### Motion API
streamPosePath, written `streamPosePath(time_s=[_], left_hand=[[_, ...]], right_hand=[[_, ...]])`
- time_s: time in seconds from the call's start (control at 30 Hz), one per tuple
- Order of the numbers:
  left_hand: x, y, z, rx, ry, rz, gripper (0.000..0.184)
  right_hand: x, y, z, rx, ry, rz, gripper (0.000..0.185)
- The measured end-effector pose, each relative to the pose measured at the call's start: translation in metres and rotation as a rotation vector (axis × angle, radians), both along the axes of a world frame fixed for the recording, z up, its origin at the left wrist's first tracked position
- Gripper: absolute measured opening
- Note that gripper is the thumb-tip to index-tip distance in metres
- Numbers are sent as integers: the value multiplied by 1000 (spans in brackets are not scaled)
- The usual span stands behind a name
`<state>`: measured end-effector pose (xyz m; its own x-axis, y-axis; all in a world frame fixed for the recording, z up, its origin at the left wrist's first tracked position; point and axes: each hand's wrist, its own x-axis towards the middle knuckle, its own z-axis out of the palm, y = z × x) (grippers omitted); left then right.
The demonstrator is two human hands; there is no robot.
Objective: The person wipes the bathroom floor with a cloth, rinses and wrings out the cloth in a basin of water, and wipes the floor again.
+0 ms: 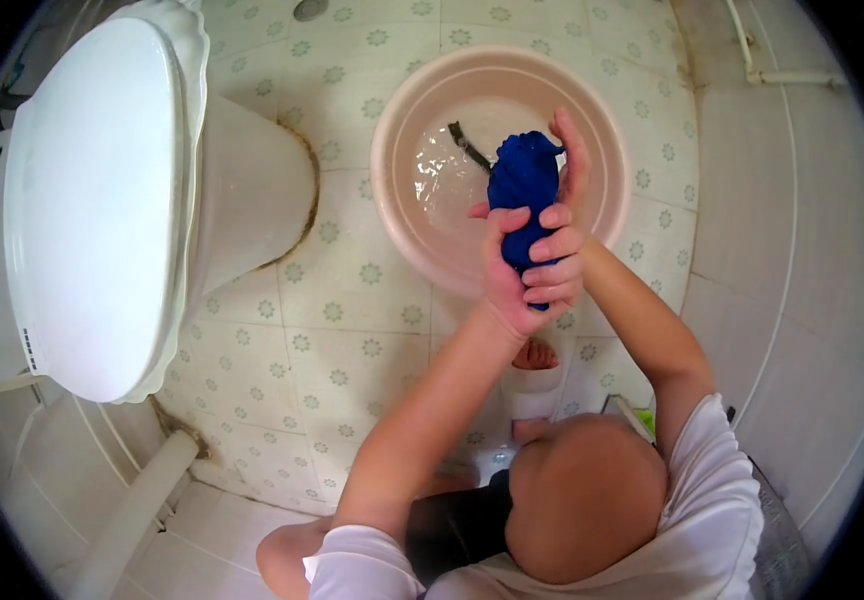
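Observation:
A bunched blue cloth [526,178] is held over the near right part of a round pink basin [389,190]. My left hand [530,262] and my right hand [574,165] are both at the cloth, close together and overlapping. Fingers wrap round its lower part, while other fingers stretch up along its right side. Shallow water [452,185] glistens in the basin. A dark strip [469,147] runs from the water towards the cloth; whether it joins the cloth is hidden.
At the left stands a white toilet [97,210] with its lid down. A drain [310,10] lies in the tiled floor [352,300] at the top. White pipes run at the lower left and upper right. My knee and foot are below the basin.

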<state>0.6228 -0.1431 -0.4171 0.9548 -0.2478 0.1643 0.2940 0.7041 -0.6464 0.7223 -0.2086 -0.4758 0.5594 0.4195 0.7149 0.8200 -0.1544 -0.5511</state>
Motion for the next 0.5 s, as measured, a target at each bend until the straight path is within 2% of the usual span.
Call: streamPosePath(time_s=[0.2,0.23,0.33,0.43,0.5], left_hand=[[-4,-9,-1,-55,-161,-8,25],[-5,-9,-1,-50,-159,-9,27],[-8,-5,-4,8,-149,-55,31],[-12,0,-9,97,-166,-80,32],[-14,2,-12,137,-188,-79,32]], right_hand=[[23,7,24,40,-243,190,75],[26,10,21,66,-254,188,43],[36,-2,34,-34,-171,357,40],[37,-3,36,-40,-58,466,43],[39,-8,41,-135,63,537,38]])
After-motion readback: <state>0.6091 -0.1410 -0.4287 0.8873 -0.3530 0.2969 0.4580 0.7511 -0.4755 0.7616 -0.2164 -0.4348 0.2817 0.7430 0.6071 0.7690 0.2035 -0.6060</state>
